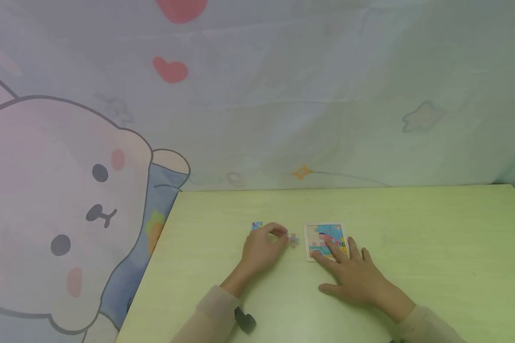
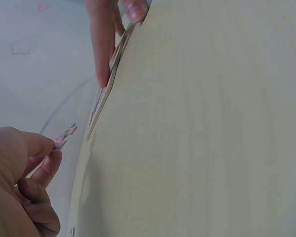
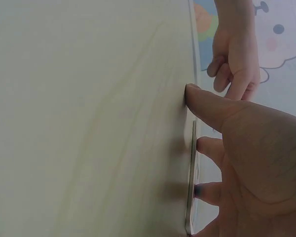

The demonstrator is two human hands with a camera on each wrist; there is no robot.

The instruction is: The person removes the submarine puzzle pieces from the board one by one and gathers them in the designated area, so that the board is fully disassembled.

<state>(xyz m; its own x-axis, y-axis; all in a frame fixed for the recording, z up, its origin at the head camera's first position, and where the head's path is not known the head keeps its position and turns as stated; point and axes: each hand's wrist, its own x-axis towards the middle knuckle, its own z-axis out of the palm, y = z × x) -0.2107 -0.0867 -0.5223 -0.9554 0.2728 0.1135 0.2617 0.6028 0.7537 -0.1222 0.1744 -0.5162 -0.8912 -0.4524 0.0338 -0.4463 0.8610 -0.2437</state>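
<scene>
Left grip point(image 1: 259, 248) pinches a puzzle piece point(image 1: 293, 239); right grip point(image 1: 355, 277) touches the puzzle point(image 1: 334, 231).

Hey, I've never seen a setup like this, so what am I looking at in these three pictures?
There's no machine here, just a person's two bare hands. The wide picture comes from a camera on the head, looking forward and down. The other two come from cameras on each wrist, so the table looks tipped on its side there.

On the table lies a flat, framed puzzle. The right hand is spread, with two fingertips on the puzzle. A small piece is in the left hand's grip, pinched at the fingertips. Something blue, probably another piece, peeks out behind that hand. The bear and hearts are just printed on the backdrop.
</scene>
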